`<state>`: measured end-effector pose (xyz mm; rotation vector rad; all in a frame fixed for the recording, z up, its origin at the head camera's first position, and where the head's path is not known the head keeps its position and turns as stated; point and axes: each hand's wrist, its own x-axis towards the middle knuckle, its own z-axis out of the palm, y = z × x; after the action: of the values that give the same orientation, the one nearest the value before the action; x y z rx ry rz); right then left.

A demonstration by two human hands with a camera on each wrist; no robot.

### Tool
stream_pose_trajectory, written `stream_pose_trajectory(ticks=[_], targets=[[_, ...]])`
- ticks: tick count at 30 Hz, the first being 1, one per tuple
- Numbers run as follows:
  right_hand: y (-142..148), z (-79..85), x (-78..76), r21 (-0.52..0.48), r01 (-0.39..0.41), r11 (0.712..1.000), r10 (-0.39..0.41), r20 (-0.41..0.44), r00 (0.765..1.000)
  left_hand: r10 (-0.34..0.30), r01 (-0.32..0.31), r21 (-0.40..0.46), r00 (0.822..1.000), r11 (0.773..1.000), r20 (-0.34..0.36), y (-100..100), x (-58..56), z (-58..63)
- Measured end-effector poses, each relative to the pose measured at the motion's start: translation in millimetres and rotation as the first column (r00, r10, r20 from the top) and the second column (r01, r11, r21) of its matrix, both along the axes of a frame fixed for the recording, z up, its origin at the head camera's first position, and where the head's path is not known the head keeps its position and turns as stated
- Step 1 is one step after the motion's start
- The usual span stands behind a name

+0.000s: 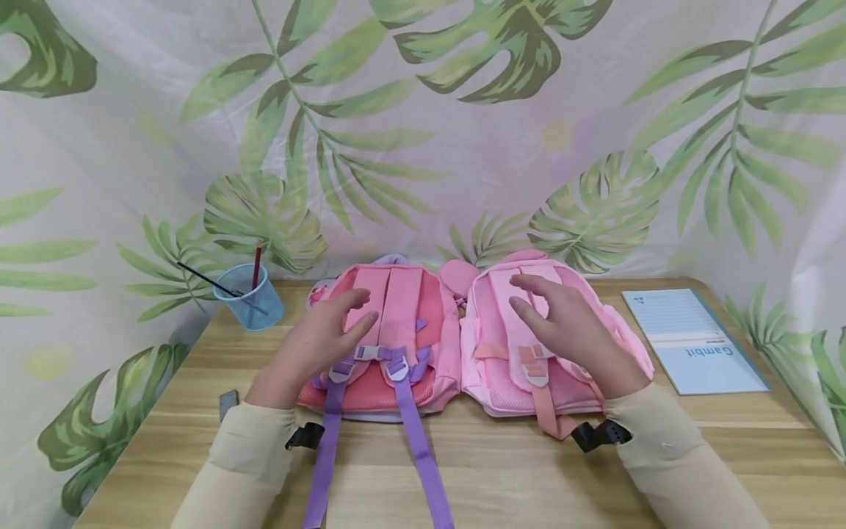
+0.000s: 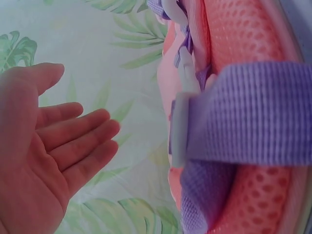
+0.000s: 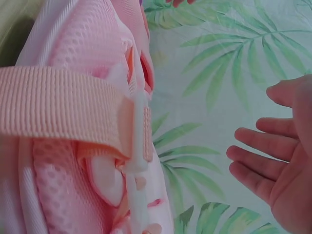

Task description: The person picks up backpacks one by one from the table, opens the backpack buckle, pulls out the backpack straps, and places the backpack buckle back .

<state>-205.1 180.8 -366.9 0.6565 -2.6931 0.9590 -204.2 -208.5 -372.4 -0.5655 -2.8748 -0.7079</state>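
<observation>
Two small backpacks lie side by side on the table, their strap sides up. The left one is coral pink (image 1: 432, 316) with purple webbing straps (image 1: 423, 455) trailing toward the front edge. The right one is pale pink (image 1: 492, 316) with peach webbing (image 1: 545, 411). Above the coral backpack hovers my left hand (image 1: 324, 330), its fingers extended and holding nothing. Over the pale pink backpack my right hand (image 1: 571, 323) is likewise held with extended fingers and nothing in it. Both wrist views show a gap between each hand and the backpack beside it.
A blue mesh cup (image 1: 261, 305) with a red pencil and a dark stick stands at the back left. A small grey object (image 1: 228, 402) lies by my left wrist. At the right is a blue and white notebook (image 1: 694, 342). Leaf-printed cloth (image 1: 463, 162) hangs behind the wooden table (image 1: 515, 477).
</observation>
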Motion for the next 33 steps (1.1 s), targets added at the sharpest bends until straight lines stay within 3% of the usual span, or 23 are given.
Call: stream_pose_trajectory(ticks=[5, 10, 22, 33], targets=[[-10.2, -5.8, -4.7, -0.095, -0.041, 0.995, 0.042, 0.002, 0.999, -0.009, 0.010, 0.034, 1.000, 0.999, -0.024, -7.5, 1.2, -3.2], [-21.1, -12.0, -6.5, -0.122, -0.058, 0.991, 0.061, 0.025, 0.998, -0.028, 0.027, 0.051, 1.000, 0.998, 0.014, -12.1, 3.7, -5.1], [-50.0, -17.0, -13.8, -0.113, -0.136, 0.984, 0.144, 0.070, 0.987, -0.117, 0.116, 0.026, 0.992, 0.993, 0.050, -26.7, -1.9, -13.4], [-86.8, -18.3, -18.6, -0.059, -0.202, 0.978, 0.209, 0.141, 0.968, -0.140, 0.142, 0.001, 0.975, 0.990, 0.173, -40.8, -7.9, -16.5]])
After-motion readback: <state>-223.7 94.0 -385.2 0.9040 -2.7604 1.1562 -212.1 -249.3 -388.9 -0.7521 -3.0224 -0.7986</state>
